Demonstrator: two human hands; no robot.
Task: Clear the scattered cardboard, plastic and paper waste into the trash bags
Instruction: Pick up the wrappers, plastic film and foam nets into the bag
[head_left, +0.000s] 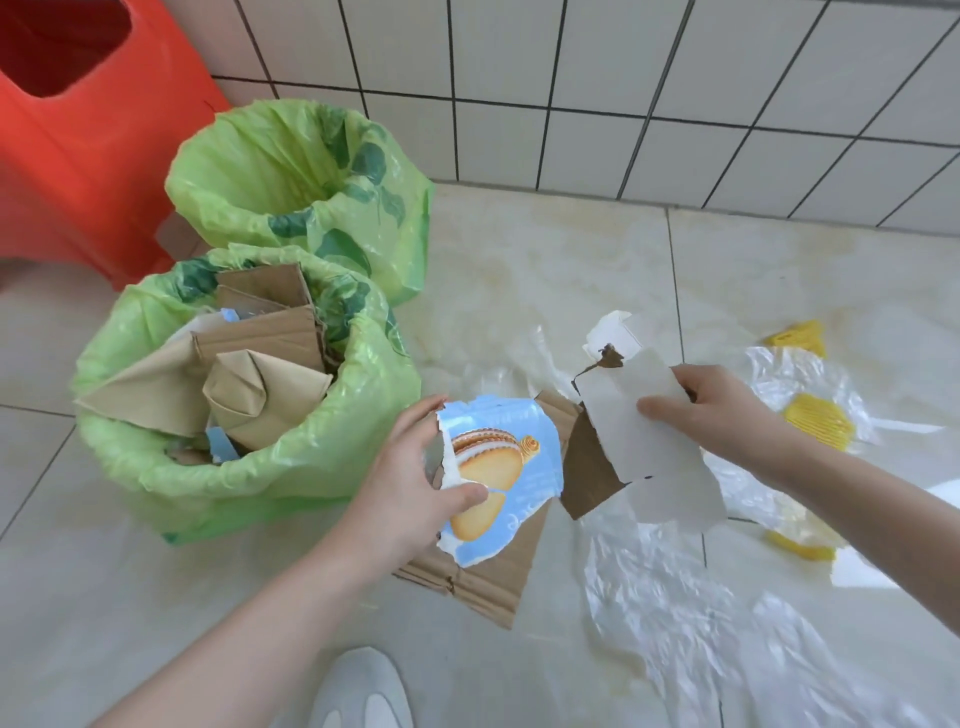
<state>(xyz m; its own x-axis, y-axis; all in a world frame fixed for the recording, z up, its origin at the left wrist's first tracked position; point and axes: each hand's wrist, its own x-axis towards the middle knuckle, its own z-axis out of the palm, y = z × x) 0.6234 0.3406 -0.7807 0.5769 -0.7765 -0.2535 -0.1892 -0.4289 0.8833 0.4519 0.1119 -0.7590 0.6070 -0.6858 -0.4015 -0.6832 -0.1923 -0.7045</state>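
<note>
My left hand (415, 483) grips a torn blue printed cardboard piece (511, 483) with a pastry picture, held just right of the near green trash bag (249, 467). That bag is stuffed with brown cardboard (260, 343). My right hand (711, 410) grips a torn white and brown cardboard piece (639, 441). Behind the near bag stands a second green trash bag (270, 171), open, its inside hidden. A brown corrugated cardboard sheet (488, 577) lies on the floor under the blue piece.
Clear plastic film (691, 623) sprawls over the floor at the right, with yellow packaging bits (818, 426) among it. A red plastic stool (78, 145) stands at the back left. A tiled wall (623, 93) runs behind. My shoe (363, 691) shows at the bottom.
</note>
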